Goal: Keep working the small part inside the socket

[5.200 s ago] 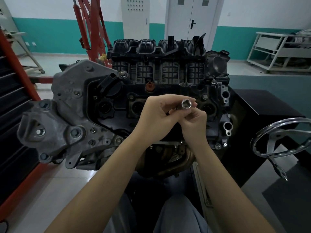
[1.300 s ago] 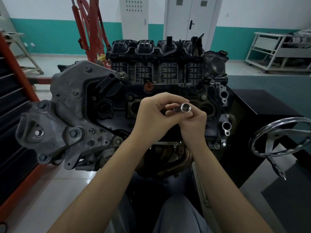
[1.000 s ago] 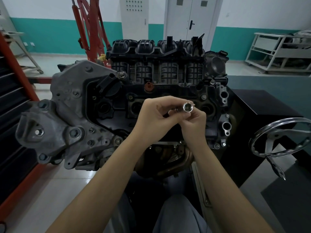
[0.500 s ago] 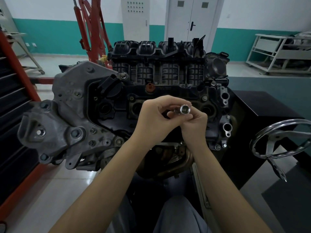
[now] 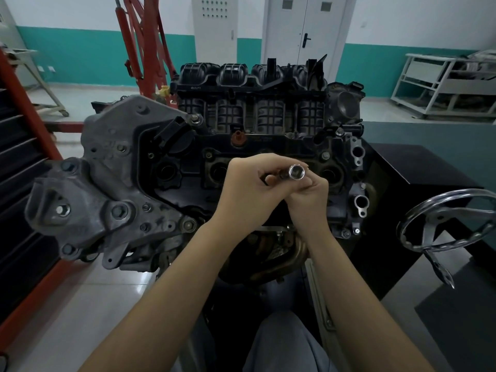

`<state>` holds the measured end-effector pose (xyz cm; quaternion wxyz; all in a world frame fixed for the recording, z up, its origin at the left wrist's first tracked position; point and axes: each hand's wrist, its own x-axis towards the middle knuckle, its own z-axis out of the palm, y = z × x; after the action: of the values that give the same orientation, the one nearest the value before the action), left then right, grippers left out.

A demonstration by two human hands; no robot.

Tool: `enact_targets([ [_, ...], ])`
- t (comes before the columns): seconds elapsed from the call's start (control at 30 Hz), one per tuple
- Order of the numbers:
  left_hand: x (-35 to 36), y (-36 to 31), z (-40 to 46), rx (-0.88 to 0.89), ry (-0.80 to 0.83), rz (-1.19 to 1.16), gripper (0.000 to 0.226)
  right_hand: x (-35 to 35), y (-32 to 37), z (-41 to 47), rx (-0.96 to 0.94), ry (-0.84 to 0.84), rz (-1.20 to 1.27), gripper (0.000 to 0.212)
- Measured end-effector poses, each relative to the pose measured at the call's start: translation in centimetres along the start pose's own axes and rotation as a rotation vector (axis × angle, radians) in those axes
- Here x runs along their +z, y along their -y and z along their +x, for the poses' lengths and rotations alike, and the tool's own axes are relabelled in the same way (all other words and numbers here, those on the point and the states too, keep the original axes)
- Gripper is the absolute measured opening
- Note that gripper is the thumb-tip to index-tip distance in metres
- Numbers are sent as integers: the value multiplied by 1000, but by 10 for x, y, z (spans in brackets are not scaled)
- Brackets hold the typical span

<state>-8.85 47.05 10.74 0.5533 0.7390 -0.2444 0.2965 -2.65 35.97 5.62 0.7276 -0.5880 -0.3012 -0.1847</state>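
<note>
Holding a small shiny socket (image 5: 296,172) up in front of the engine (image 5: 241,162), both hands met at the middle of the view, well above the floor and clear of the metal behind them. The left hand (image 5: 245,191) had its fingers curled inward, thumb and fingertips pinching the dark stub that stuck out of the socket's left end; what that stub was could not be told, as the fingers hid most of it. The right hand (image 5: 308,200) came up from below, its fingers bunched under and round the socket's barrel so that the open mouth faced up toward the camera, probably so the inside could be looked into or the two parts pressed together. Neither hand touched the engine, which sat just beyond them on its stand, tilted so its dark top cover and the row of round wells faced the person. A grey cast bracket (image 5: 107,189) bulked out at the near left of the engine, and a black ribbed manifold (image 5: 252,84) ran along its far edge. To the right, a chrome handwheel (image 5: 445,224) stood out from the black stand (image 5: 418,178), within reach yet untouched. Far left rose a red hoist (image 5: 145,44), and a white door (image 5: 303,30) stood in the far wall.
</note>
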Motion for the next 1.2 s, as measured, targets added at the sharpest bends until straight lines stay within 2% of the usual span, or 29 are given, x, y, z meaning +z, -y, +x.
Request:
enact_targets([
  [0.2, -5, 0, 1, -41, 110, -104, 26, -1, -2, 1, 16, 11, -1, 22],
  [0.4, -3, 1, 0, -33, 10, -23, 18, 0, -2, 1, -3, -3, 0, 19],
  [0.5, -5, 2, 0, -55, 55, -105, 25, -2, -3, 1, 1, 27, -19, 17],
  [0.6, -6, 1, 1, -59, 105, -149, 28, -1, -3, 1, 1, 13, -13, 24],
  [0.67, -4, 1, 1, -35, 78, -80, 26, 1, -2, 1, 12, -20, 23, 27],
  [0.73, -2, 1, 0, -8, 6, -21, 22, 3, -2, 1, 12, -30, 48, 18],
  [0.8, -1, 2, 0, -6, -41, -25, 22, 1, -3, 1, 10, -21, 42, 18],
  [1.0, -5, 1, 0, -72, 64, -177, 29, -2, -4, 1, 1, 13, -8, 19],
  [1.2, -3, -1, 0, -10, -37, -26, 26, -1, -7, 1, 20, -34, 35, 17],
])
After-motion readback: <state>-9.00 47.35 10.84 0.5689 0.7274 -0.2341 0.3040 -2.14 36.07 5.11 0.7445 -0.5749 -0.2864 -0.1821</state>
